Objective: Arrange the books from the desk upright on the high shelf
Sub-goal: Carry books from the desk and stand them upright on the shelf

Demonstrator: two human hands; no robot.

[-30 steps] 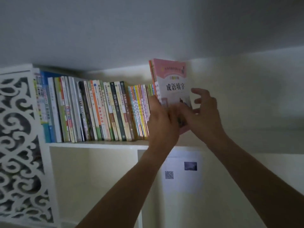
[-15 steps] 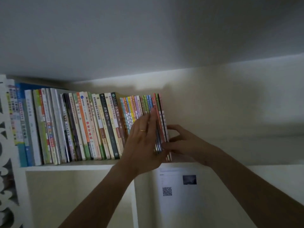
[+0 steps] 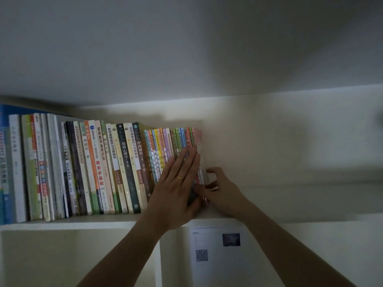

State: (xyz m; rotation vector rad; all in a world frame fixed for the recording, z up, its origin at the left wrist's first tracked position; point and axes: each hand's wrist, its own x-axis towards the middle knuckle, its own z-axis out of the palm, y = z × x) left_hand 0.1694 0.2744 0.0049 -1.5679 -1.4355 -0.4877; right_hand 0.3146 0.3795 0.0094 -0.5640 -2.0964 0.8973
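A long row of upright books (image 3: 99,168) fills the left part of the high white shelf (image 3: 68,224). The thin pink book (image 3: 197,137) stands at the row's right end. My left hand (image 3: 176,189), a gold ring on one finger, presses flat with straight fingers against the spines of the last thin books. My right hand (image 3: 219,191) is at the pink book's lower right side, fingers curled against its cover and bottom edge. The lower halves of the last few books are hidden behind my hands.
To the right of the row the shelf board (image 3: 300,199) runs on bare to the frame's edge. A paper sheet with a QR code (image 3: 215,251) hangs on the panel below. A vertical divider (image 3: 158,264) splits the lower compartment. The ceiling is close above.
The pink book went from held face-out above the row to standing upright at its right end. My left hand flattened on the spines and the view moved closer.
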